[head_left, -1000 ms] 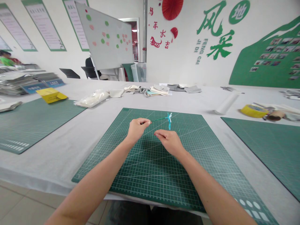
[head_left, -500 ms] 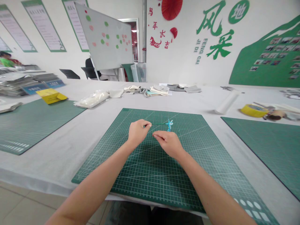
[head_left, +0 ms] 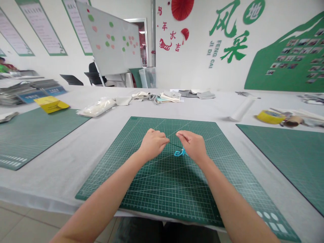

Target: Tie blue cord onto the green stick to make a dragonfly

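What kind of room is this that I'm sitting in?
Probably a craft workshop or training room: gridded cutting mats lie on a long white-covered table, fabric pieces sit along its far side, and a whiteboard stands beyond.

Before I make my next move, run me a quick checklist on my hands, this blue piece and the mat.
1. Left hand gripping the thin green stem: ok, the stem runs out from its fingertips.
2. Right hand holding something: cannot tell, its fingertips are pinched together but nothing shows plainly between them.
3. Blue piece at the stem's end fully in view: not ok, the right hand seems to hide part of it.
4. Hands apart from each other: ok, a gap shows between them.
5. Yellow tape roll off the middle cutting mat: ok, it lies away to the right.
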The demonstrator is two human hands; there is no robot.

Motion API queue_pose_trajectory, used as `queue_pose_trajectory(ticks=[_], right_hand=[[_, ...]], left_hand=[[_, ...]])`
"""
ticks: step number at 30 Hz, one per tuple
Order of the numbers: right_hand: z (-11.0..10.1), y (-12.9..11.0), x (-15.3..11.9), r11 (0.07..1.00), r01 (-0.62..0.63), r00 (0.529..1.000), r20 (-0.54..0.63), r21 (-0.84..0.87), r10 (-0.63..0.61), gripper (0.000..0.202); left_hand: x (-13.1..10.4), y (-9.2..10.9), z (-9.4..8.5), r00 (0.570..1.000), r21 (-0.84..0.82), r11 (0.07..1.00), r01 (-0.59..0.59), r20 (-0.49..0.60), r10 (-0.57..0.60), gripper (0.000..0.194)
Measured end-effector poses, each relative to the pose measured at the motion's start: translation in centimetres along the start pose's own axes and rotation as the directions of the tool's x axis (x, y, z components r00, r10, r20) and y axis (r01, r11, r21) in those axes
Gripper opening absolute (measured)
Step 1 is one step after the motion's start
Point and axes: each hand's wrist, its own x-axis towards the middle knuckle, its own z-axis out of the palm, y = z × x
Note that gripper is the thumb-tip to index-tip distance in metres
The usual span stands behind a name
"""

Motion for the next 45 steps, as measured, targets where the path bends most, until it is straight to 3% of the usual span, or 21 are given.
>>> queue_pose_trajectory(ticks=[3, 6, 9, 12, 14, 16, 21, 25, 29, 37, 45], right_hand=[[-0.2, 1.1, 0.5, 0.993, -0.068, 0.997, 0.048, 0.098, 0.063, 0.024], [-0.4, 2.2, 1.0, 0.943, -0.190, 0.977, 0.150, 0.272, 0.154, 0.025], [-0.4, 3.0, 1.2, 0.817, -0.363, 0.924, 0.284, 0.447, 0.255, 0.029], [-0.2, 3.0, 1.1, 0.639, -0.549, 0.831, 0.437, 0.539, 0.345, 0.037], [0.0, 2.8, 1.0, 0.567, -0.599, 0.797, 0.493, 0.565, 0.349, 0.040], [0.4, 2.6, 0.9, 0.550, -0.605, 0.791, 0.512, 0.576, 0.335, 0.041], [1.4, 1.9, 0.6, 0.590, -0.582, 0.807, 0.485, 0.560, 0.336, 0.033], [2.0, 1.3, 0.2, 0.723, -0.476, 0.858, 0.444, 0.500, 0.258, 0.023], [2.7, 0.4, -0.1, 0.766, -0.411, 0.886, 0.415, 0.494, 0.207, 0.019], [3.3, -1.6, -0.9, 0.816, -0.371, 0.900, 0.387, 0.443, 0.199, 0.020], [2.7, -2.7, -1.3, 0.949, -0.084, 0.971, 0.239, 0.303, 0.010, 0.024]], left_hand=[[0.0, 0.0, -0.4, 0.999, -0.107, 0.994, -0.030, 0.014, 0.032, 0.024], [0.1, -0.3, -0.7, 1.000, -0.296, 0.955, 0.015, 0.028, -0.007, 0.023], [0.3, -0.4, -1.1, 0.998, -0.503, 0.863, 0.055, 0.036, -0.043, 0.021], [0.3, -0.2, -1.5, 0.997, -0.634, 0.769, 0.081, 0.035, -0.075, 0.019], [0.2, 0.0, -1.6, 0.994, -0.684, 0.723, 0.098, 0.040, -0.097, 0.019], [0.2, 0.1, -1.6, 0.992, -0.721, 0.683, 0.117, 0.046, -0.121, 0.018], [0.2, -0.2, -0.9, 0.971, -0.737, 0.657, 0.158, -0.005, -0.239, 0.017], [0.2, -0.9, -0.3, 0.913, -0.710, 0.664, 0.235, -0.074, -0.402, 0.017], [0.2, -1.1, 0.0, 0.860, -0.706, 0.647, 0.288, -0.107, -0.499, 0.016], [0.2, -1.2, 0.1, 0.810, -0.684, 0.648, 0.336, -0.140, -0.569, 0.015], [0.0, -1.1, 0.4, 0.814, -0.517, 0.769, 0.375, -0.213, -0.540, 0.018]])
